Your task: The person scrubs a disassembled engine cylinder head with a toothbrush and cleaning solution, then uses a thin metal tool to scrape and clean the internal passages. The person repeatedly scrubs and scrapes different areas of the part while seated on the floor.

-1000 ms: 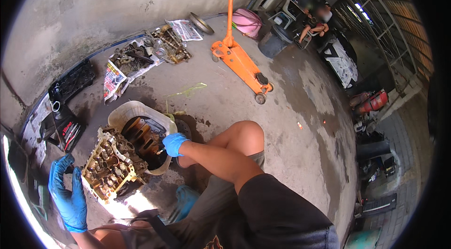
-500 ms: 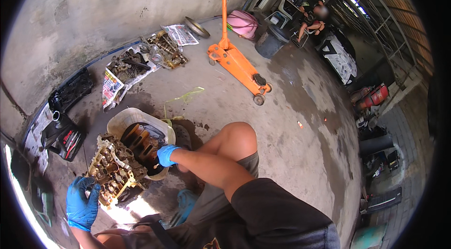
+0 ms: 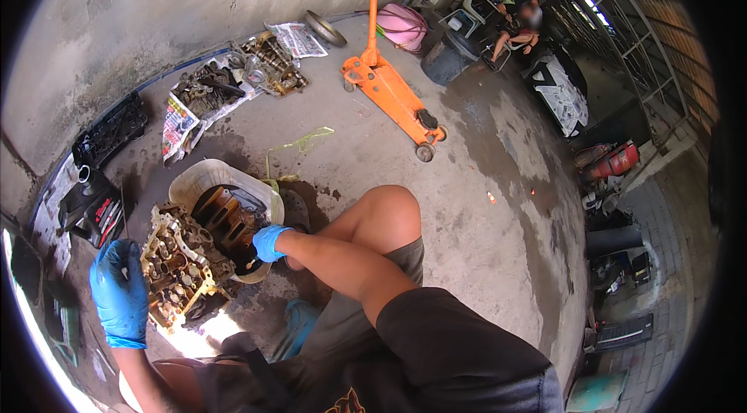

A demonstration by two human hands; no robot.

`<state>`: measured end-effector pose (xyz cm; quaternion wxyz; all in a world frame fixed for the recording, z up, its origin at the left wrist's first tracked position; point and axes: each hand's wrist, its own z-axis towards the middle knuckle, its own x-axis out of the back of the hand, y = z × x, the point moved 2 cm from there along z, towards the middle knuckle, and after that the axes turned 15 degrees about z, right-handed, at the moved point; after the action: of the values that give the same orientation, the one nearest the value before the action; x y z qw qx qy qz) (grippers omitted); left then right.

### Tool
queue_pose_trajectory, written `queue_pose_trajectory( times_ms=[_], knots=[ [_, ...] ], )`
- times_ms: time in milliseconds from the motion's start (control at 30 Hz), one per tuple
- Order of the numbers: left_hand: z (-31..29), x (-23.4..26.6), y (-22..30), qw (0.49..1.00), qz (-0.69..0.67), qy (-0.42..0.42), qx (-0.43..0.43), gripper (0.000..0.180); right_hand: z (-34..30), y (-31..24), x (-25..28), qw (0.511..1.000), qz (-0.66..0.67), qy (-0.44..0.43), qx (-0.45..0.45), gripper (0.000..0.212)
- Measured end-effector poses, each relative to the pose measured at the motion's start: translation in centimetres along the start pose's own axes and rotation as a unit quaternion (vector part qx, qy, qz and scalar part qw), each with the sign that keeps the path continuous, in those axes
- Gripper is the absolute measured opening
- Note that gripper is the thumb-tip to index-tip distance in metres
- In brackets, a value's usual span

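Left hand [image 3: 118, 292] in a blue glove, raised just left of the greasy engine head [image 3: 180, 267] on the floor, fingers loosely curled, nothing clearly held. Head's long axis runs from near-left up toward the white tub [image 3: 204, 179] touching its far end. Right hand [image 3: 270, 242], fingers pinched on a small brush [image 3: 250, 263] at the tub's dark engine part [image 3: 228, 214]. Judging by the grime, cleaning looks partway; plenty left.

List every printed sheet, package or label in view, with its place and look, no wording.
Newspaper: floor left of the dirty parts, crumpled, white with red.
Second newspaper: by the wall, flat, grey-white.
Black case: far left, red and white label.
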<state>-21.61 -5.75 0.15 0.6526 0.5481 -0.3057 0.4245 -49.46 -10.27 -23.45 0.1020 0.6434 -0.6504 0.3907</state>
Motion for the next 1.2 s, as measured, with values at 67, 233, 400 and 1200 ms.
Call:
queue_pose_trajectory(
  times_ms=[67,233,400,1200],
  knots=[
    [0.6,0.5,-1.2,0.984,0.165,-0.071,-0.021,0.008,-0.1,-0.1,0.2,1.000,0.002,-0.007,-0.001,0.031],
    [-1.5,-1.1,-0.2,0.968,-0.220,-0.081,-0.090,0.005,0.2,-0.5,-0.3,0.999,-0.017,-0.033,-0.004,0.033],
    [-0.4,0.5,-1.7,0.991,-0.034,0.013,-0.127,0.004,0.5,-0.1,-0.6,1.000,-0.017,-0.012,0.005,0.030],
    [-2.6,-1.4,-3.8,0.983,0.044,-0.102,-0.143,0.015,0.2,-0.4,-0.2,1.000,0.004,0.000,0.000,0.029]
  ],
)
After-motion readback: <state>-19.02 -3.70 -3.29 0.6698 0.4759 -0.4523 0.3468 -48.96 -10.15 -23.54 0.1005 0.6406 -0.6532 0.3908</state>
